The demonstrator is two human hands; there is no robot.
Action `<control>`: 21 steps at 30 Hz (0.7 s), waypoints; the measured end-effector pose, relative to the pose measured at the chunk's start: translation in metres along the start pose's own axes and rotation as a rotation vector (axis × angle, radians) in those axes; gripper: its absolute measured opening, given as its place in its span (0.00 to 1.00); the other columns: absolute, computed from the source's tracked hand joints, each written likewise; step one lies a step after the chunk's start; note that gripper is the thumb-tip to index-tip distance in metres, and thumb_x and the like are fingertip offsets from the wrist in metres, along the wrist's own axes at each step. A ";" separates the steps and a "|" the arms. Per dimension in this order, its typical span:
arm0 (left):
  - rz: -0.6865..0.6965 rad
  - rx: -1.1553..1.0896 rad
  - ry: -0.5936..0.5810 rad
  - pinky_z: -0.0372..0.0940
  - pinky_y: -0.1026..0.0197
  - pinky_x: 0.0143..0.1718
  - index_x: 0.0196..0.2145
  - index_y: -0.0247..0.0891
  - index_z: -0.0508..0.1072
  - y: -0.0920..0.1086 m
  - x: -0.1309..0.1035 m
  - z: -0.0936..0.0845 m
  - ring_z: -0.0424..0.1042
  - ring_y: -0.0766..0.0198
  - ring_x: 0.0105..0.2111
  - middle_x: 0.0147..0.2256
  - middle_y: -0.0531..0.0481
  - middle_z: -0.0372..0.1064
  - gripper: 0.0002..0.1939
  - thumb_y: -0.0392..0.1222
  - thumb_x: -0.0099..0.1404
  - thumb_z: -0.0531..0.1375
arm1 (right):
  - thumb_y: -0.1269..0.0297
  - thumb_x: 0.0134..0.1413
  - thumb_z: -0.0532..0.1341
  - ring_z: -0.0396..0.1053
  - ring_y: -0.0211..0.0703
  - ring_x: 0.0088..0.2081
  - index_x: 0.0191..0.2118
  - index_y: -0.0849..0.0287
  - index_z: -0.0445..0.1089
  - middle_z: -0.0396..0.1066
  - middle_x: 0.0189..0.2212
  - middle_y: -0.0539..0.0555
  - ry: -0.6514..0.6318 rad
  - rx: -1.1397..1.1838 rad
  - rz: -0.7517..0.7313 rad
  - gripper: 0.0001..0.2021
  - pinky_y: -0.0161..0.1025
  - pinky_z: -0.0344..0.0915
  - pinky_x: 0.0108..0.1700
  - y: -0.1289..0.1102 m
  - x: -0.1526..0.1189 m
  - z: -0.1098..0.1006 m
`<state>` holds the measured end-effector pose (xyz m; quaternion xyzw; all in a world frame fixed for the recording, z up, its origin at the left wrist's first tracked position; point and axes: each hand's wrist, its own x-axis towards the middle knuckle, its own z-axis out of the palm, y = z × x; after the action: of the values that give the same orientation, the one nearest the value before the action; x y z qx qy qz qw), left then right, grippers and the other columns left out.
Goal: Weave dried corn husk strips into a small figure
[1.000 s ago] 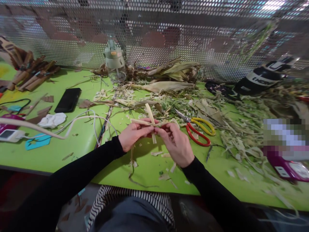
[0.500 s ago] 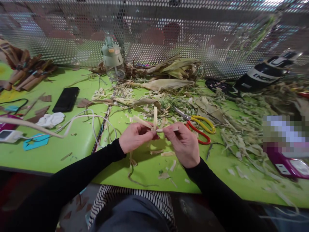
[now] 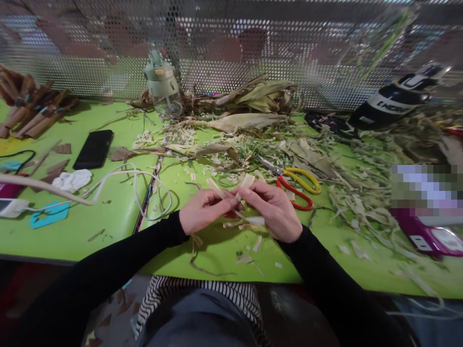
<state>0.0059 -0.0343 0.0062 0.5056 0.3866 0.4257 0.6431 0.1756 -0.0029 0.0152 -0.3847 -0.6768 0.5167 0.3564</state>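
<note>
Pale strips of corn husk (image 3: 247, 181) cross between my two hands above the green table (image 3: 217, 253). My left hand (image 3: 206, 209) is closed in a pinch on the strips, with one end sticking up past its fingers. My right hand (image 3: 273, 207) pinches the same strips from the other side, its fingertips meeting those of the left. Another pale end points right below the right hand. How the strips cross is partly hidden by the fingers. Scissors (image 3: 294, 185) with one red and one yellow handle lie just beyond my right hand.
Dried husks (image 3: 249, 121) and shredded scraps cover the back and right of the table. A clear bottle (image 3: 164, 91) and a tilted black bottle (image 3: 388, 103) are near the perforated metal screen (image 3: 224, 48). A phone (image 3: 94, 149), a white cable (image 3: 126, 168) and brown bundles (image 3: 36, 108) occupy the left.
The strip that stood upright between my hands now leans to the right. My right hand has moved in against my left, its fingers on the crossing. The view has shifted slightly.
</note>
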 end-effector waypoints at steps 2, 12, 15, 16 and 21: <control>-0.013 0.031 -0.019 0.67 0.64 0.35 0.27 0.33 0.76 -0.001 0.000 0.000 0.70 0.68 0.28 0.28 0.48 0.73 0.16 0.51 0.58 0.62 | 0.54 0.56 0.60 0.65 0.36 0.25 0.27 0.59 0.73 0.69 0.23 0.50 0.050 -0.031 -0.025 0.14 0.35 0.62 0.27 0.002 -0.002 0.002; -0.205 0.073 -0.146 0.60 0.68 0.26 0.32 0.32 0.75 -0.012 -0.002 0.005 0.63 0.73 0.21 0.24 0.50 0.70 0.16 0.50 0.59 0.61 | 0.54 0.58 0.58 0.68 0.40 0.35 0.39 0.57 0.74 0.72 0.36 0.53 -0.072 -0.306 -0.134 0.13 0.36 0.63 0.34 -0.004 0.010 -0.005; -0.224 0.078 -0.132 0.61 0.66 0.29 0.30 0.32 0.74 -0.011 -0.003 0.008 0.66 0.70 0.24 0.24 0.50 0.70 0.14 0.49 0.58 0.62 | 0.57 0.55 0.61 0.64 0.36 0.28 0.28 0.59 0.72 0.68 0.27 0.50 -0.103 -0.376 -0.168 0.11 0.34 0.60 0.31 -0.007 0.011 -0.002; -0.213 0.082 -0.118 0.62 0.65 0.30 0.29 0.33 0.73 -0.010 -0.003 0.008 0.66 0.69 0.25 0.25 0.50 0.70 0.14 0.48 0.58 0.62 | 0.59 0.56 0.61 0.62 0.35 0.26 0.26 0.59 0.70 0.66 0.24 0.48 -0.077 -0.374 -0.163 0.12 0.34 0.59 0.30 -0.007 0.010 -0.002; -0.201 0.099 -0.139 0.60 0.65 0.32 0.28 0.33 0.73 -0.010 -0.003 0.007 0.65 0.69 0.27 0.25 0.52 0.68 0.11 0.45 0.59 0.61 | 0.60 0.57 0.59 0.62 0.35 0.26 0.23 0.59 0.67 0.65 0.21 0.48 -0.007 -0.405 -0.189 0.13 0.36 0.59 0.32 -0.005 0.007 0.000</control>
<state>0.0125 -0.0409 -0.0022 0.5235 0.4106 0.3035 0.6821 0.1715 0.0022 0.0208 -0.3814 -0.8012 0.3358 0.3162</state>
